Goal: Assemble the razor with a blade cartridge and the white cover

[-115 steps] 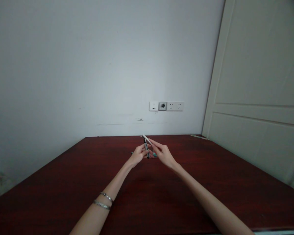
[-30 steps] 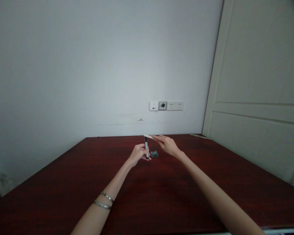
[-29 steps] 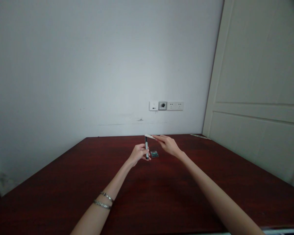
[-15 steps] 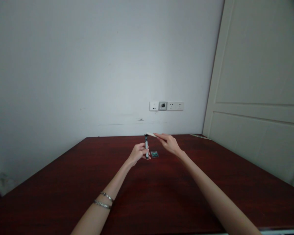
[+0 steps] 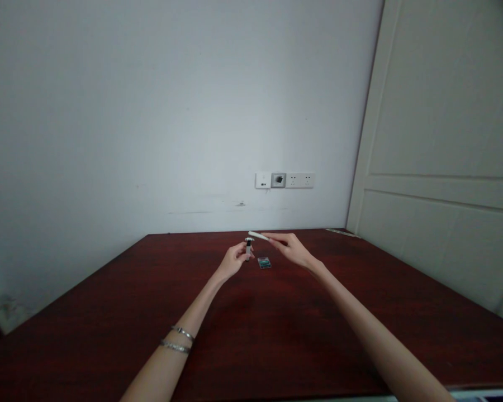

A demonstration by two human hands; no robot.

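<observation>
My left hand (image 5: 233, 260) is closed around the light grey handle of a razor (image 5: 248, 249), held upright with its short crosswise head on top and a dark neck below. In my right hand (image 5: 292, 248) is a slim white stick (image 5: 257, 235), pinched near its right end and pointing left. The stick's free tip is just above the razor's head; whether they touch I cannot tell. A small clear case (image 5: 264, 263) with something teal in it lies on the table between and below the hands.
The dark red wooden table (image 5: 151, 312) runs back to a pale wall with a row of sockets (image 5: 285, 180). A panelled white door or cupboard (image 5: 440, 167) borders the right side. A flat pale strip (image 5: 342, 233) lies at the back right corner.
The razor has tipped so that its head faces me more and sits lower. The white stick's tip has dropped slightly and now stands above the head. The case has stayed put.
</observation>
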